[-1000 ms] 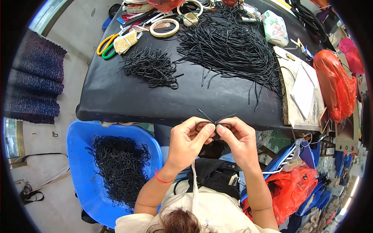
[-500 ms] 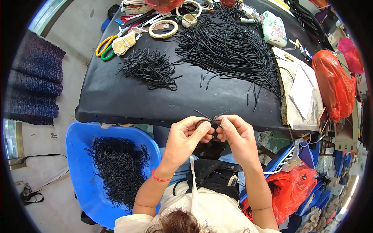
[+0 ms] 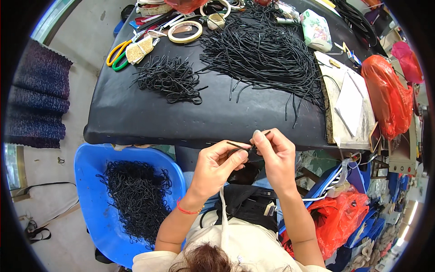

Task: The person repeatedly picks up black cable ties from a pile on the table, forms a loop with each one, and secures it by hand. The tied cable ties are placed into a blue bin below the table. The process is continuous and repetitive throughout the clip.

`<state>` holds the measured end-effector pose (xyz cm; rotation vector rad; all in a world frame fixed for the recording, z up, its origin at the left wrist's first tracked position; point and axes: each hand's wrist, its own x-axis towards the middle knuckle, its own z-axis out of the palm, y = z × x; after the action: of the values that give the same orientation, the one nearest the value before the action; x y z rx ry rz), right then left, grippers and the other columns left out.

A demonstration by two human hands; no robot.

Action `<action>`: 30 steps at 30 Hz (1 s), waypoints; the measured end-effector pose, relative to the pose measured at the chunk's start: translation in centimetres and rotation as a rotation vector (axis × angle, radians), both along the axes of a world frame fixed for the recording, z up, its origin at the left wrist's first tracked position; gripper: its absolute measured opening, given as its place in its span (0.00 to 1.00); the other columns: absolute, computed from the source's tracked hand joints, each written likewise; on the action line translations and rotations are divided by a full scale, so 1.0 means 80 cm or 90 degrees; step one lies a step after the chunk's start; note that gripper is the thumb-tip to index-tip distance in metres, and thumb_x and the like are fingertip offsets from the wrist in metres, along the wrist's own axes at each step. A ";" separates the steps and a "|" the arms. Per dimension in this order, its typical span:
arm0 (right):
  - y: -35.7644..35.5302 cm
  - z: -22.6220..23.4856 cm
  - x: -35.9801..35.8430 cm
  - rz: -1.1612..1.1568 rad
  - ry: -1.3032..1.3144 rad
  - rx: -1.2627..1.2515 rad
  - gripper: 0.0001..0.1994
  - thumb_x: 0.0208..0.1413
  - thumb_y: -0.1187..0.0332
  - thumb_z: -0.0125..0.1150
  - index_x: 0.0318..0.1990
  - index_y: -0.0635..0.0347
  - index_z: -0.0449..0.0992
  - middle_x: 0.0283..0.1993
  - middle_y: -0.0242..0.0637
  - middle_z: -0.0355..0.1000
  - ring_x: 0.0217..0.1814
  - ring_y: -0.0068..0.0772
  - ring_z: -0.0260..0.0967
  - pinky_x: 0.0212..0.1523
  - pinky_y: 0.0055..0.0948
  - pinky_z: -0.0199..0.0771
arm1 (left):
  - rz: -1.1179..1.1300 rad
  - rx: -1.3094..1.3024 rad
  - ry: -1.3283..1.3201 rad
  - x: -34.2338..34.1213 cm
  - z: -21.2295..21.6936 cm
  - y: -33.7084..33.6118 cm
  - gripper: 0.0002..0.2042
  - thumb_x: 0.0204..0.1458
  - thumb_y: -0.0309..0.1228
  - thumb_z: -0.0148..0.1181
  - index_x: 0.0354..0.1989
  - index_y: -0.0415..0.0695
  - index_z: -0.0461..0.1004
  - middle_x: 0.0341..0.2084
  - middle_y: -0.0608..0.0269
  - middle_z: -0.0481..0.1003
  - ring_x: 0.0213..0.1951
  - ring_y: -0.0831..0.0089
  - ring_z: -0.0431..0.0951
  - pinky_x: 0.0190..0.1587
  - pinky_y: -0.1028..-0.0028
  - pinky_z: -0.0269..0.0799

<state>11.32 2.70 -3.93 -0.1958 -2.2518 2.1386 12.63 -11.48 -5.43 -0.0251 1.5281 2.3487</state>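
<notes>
black table (image 3: 204, 120) with black cord piles (image 3: 263, 59), scissors (image 3: 125, 44), tape roll (image 3: 185, 41)

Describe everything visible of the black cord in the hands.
The black cord is thin and looks flexible. The left hand and right hand pinch it between thumb and fingers, near the edge of the black table. One free length points up and left from the left fingertips; a short piece shows beside the right thumb. The fingers hide the rest, so any knot cannot be confirmed.
</notes>
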 end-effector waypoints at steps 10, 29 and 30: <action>0.069 -0.007 -0.093 -0.008 0.311 0.545 0.04 0.49 0.72 0.57 0.32 0.61 0.76 0.31 0.37 0.70 0.33 0.36 0.66 0.34 0.30 0.66 | 0.226 -0.402 0.161 -0.060 -0.007 -0.069 0.05 0.50 0.24 0.56 0.35 0.38 0.74 0.24 0.67 0.74 0.25 0.83 0.70 0.28 0.82 0.66; 0.048 0.004 -0.074 0.266 0.609 0.668 0.10 0.39 0.76 0.54 0.34 0.59 0.69 0.33 0.35 0.66 0.37 0.34 0.65 0.43 0.34 0.61 | 0.122 -0.512 0.460 -0.059 0.024 -0.008 0.13 0.46 0.28 0.60 0.41 0.38 0.74 0.36 0.53 0.75 0.38 0.57 0.75 0.43 0.66 0.70; 0.044 0.006 -0.068 0.296 0.612 0.656 0.11 0.39 0.75 0.55 0.34 0.59 0.69 0.33 0.34 0.65 0.37 0.34 0.65 0.42 0.34 0.62 | 0.071 -0.508 0.429 -0.059 0.025 -0.008 0.12 0.47 0.28 0.60 0.39 0.38 0.74 0.33 0.55 0.75 0.36 0.60 0.76 0.40 0.68 0.71</action>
<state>5.88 6.22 -3.43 1.1517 -2.3960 0.5489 7.93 -12.12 -3.39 0.5438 2.7495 1.7232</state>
